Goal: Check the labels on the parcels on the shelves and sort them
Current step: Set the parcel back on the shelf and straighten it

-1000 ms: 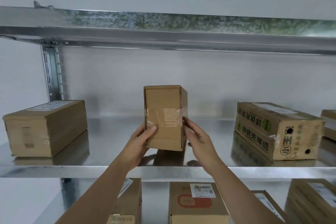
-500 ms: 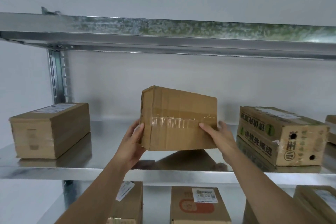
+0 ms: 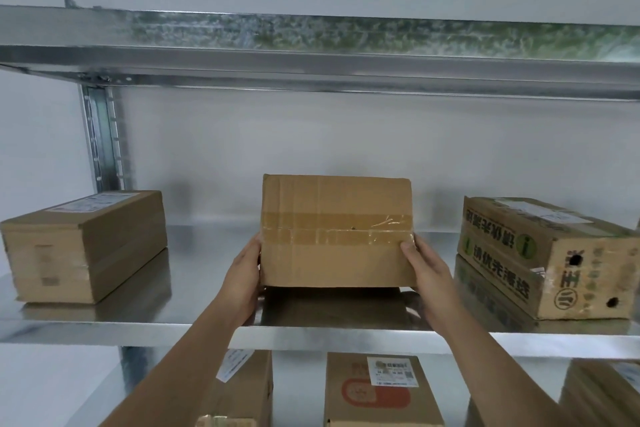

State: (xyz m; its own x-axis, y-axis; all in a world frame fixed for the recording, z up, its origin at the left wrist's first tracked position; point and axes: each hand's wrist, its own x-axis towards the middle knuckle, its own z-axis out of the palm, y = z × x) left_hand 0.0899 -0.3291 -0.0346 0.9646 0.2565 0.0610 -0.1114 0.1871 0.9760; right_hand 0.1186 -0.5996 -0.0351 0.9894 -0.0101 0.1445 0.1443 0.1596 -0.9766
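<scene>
Parcel [image 3: 337,232] turned level, long axis left-right | hands: left [image 3: 242,274], right [image 3: 429,270] grip ends

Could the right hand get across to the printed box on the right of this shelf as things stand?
Probably yes. The right hand is gripping the held parcel, so it must let go first. Bare shelf lies between it and the printed box, nothing in the way.

Soft even light; shelf [image 3: 207,322] sheen; edges bowed, slight blur.
</scene>
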